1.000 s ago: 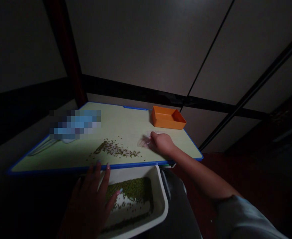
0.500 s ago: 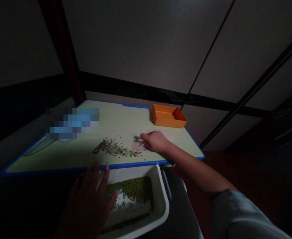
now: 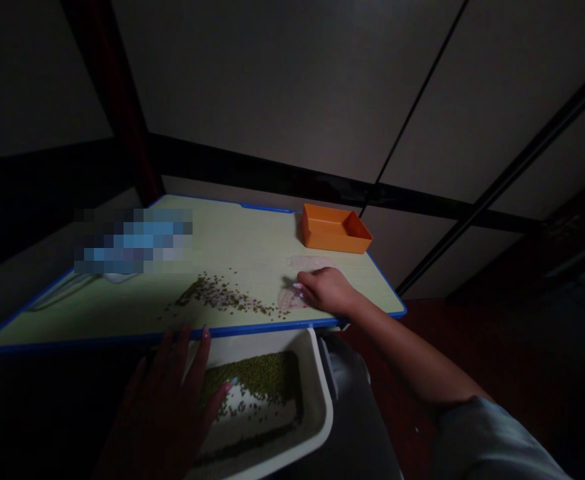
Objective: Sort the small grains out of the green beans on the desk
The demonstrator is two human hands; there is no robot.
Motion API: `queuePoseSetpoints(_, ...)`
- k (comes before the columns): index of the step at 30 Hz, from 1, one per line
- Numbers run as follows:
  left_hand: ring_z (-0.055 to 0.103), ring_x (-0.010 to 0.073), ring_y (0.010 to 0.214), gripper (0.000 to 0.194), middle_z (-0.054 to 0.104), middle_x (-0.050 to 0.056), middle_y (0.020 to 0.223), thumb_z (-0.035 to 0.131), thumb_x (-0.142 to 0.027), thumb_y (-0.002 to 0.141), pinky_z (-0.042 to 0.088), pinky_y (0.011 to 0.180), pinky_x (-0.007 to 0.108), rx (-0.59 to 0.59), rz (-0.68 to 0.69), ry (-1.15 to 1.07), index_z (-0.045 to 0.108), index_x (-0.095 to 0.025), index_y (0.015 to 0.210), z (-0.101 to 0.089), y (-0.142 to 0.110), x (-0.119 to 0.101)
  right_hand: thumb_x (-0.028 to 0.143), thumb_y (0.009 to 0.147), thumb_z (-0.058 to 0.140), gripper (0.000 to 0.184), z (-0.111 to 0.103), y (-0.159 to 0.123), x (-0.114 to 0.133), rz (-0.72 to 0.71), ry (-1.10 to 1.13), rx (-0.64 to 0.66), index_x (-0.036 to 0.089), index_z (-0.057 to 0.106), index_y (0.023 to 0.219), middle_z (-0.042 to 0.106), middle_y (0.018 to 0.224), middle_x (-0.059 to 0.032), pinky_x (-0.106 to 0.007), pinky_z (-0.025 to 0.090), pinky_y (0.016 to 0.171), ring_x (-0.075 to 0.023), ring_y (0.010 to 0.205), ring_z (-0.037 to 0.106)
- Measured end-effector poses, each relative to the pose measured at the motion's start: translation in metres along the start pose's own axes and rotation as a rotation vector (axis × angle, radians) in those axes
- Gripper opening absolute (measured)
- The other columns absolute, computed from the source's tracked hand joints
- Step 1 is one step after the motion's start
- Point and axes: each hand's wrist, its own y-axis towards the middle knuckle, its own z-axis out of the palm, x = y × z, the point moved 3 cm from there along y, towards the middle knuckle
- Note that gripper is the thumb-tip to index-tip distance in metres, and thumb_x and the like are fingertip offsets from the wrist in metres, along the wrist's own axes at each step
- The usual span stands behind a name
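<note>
— What moved?
— The right hand (image 3: 328,291) slid its clear scoop (image 3: 291,297) back; fingers stay clamped on it, beside the spilled beans (image 3: 225,299) on the bench (image 3: 252,233).
— The left hand (image 3: 165,407)?
— Fingers apart, still on the white tray (image 3: 317,413).

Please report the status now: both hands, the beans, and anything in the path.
Left hand flat on white tray rim. Right hand holds clear scraper on the board, beside scattered green beans. Orange box at far edge, apart.
</note>
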Motion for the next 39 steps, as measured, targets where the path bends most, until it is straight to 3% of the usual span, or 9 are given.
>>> queuePoseSetpoints(4,0.036,0.0485,0.151,0.085,0.029,0.029,0.166,0.044,-0.053,0.091,0.044,0.107,0.069,-0.021,-0.005,-0.014,0.01,-0.016,0.161,0.001,-0.001,0.001,0.037,0.103,0.047,0.03,-0.004,-0.013,-0.016,0.142,0.179,-0.112,0.019,0.07,0.099,0.078,0.085,-0.0104,-0.03,0.028,0.062,-0.0207,0.071,0.063)
queuePoseSetpoints(7,0.031,0.0461,0.154,0.086,0.028,0.025,0.167,0.043,-0.052,0.09,0.045,0.107,0.069,-0.036,-0.021,-0.022,0.008,-0.02,0.161,0.004,-0.002,0.001,0.036,0.1,0.053,0.027,-0.003,-0.027,-0.027,0.248,0.463,-0.228,0.019,0.069,0.088,0.077,0.083,-0.0084,-0.028,0.033,0.063,-0.0189,0.071,0.063)
queuePoseSetpoints(11,0.027,0.0437,0.156,0.086,0.027,0.022,0.169,0.042,-0.052,0.089,0.046,0.107,0.068,-0.076,-0.025,-0.017,0.006,-0.023,0.161,0.006,-0.002,0.001,0.037,0.092,0.062,0.02,0.01,-0.04,-0.026,0.324,0.83,-0.282,0.02,0.067,0.082,0.075,0.076,-0.0047,-0.026,0.039,0.062,-0.018,0.068,0.065)
queuePoseSetpoints(15,0.035,0.0453,0.152,0.084,0.03,0.024,0.167,0.039,-0.052,0.09,0.049,0.102,0.067,-0.117,-0.023,0.012,0.008,-0.021,0.161,0.0,0.002,-0.002,0.04,0.089,0.064,0.02,0.025,-0.041,-0.02,0.361,1.064,-0.362,0.021,0.066,0.082,0.074,0.073,-0.0032,-0.026,0.043,0.061,-0.0182,0.065,0.065)
queuePoseSetpoints(21,0.041,0.0481,0.148,0.079,0.038,0.03,0.161,0.034,-0.054,0.093,0.048,0.103,0.066,-0.077,-0.011,0.054,0.02,-0.013,0.159,-0.007,0.005,-0.005,0.04,0.088,0.065,0.022,0.04,-0.035,-0.021,0.351,1.129,-0.383,0.021,0.067,0.078,0.072,0.07,-0.0035,-0.026,0.042,0.059,-0.0171,0.064,0.063)
queuePoseSetpoints(26,0.034,0.0426,0.153,0.075,0.041,0.026,0.161,0.032,-0.06,0.093,0.043,0.112,0.063,0.011,-0.075,0.035,0.037,-0.014,0.153,-0.004,0.003,-0.004,0.039,0.088,0.065,0.022,0.046,-0.034,-0.02,0.359,1.148,-0.376,0.02,0.066,0.075,0.07,0.068,-0.0027,-0.026,0.038,0.056,-0.0149,0.062,0.058)
queuePoseSetpoints(30,0.03,0.0408,0.156,0.075,0.037,0.025,0.164,0.032,-0.061,0.093,0.038,0.117,0.063,0.077,-0.113,0.01,0.036,-0.015,0.153,-0.005,0.002,-0.003,0.04,0.088,0.066,0.024,0.046,-0.032,-0.015,0.351,1.133,-0.36,0.02,0.065,0.074,0.067,0.065,-0.0016,-0.026,0.035,0.054,-0.0133,0.059,0.053)
queuePoseSetpoints(39,0.037,0.0448,0.151,0.073,0.044,0.029,0.158,0.03,-0.057,0.094,0.041,0.113,0.064,0.054,-0.087,0.027,0.044,-0.011,0.148,-0.009,0.005,-0.006,0.041,0.089,0.066,0.027,0.043,-0.032,-0.007,0.291,1.161,-0.328,0.02,0.063,0.073,0.055,0.059,0.003,-0.025,0.03,0.053,-0.0116,0.056,0.045)
